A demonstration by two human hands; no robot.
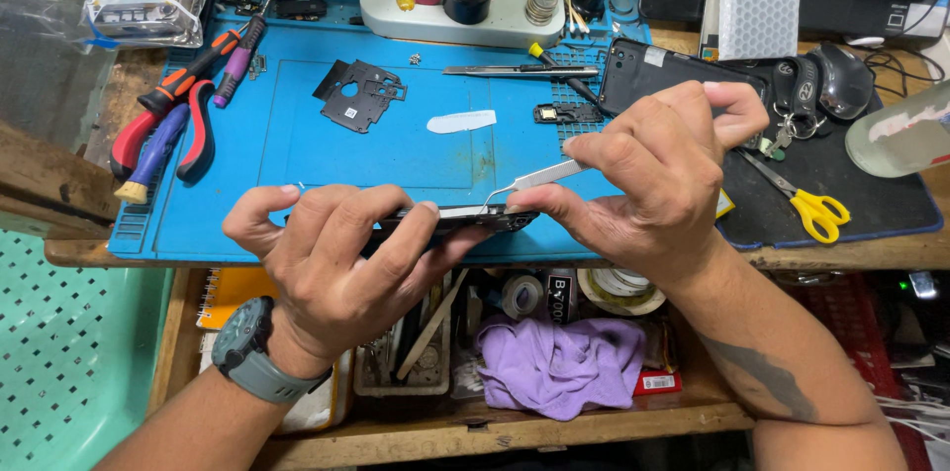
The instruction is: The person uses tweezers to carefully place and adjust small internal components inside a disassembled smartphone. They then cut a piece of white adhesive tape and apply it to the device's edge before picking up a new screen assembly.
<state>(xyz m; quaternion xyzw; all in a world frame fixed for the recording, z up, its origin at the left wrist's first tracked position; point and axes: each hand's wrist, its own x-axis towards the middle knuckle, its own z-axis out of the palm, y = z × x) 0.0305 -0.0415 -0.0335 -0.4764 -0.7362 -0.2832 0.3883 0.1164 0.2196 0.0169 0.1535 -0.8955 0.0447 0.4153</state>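
Observation:
My left hand (332, 263) grips a dark, thin phone body (465, 218) edge-on, above the front edge of the blue work mat (297, 144). My right hand (653, 179) pinches silver tweezers (539, 177) whose curved tips touch the phone's top edge near its right end. A grey watch sits on my left wrist. A black metal shield plate (358, 95) and a white strip (461, 121) lie on the mat beyond the hands.
Red-handled pliers (163, 135) and screwdrivers (213, 60) lie at the mat's left. A microscope base (465, 6) stands at the back. A black phone back cover (658, 70), keys, a mouse (843, 75) and yellow scissors (811, 206) lie right. A purple cloth (559, 362) fills the open drawer below.

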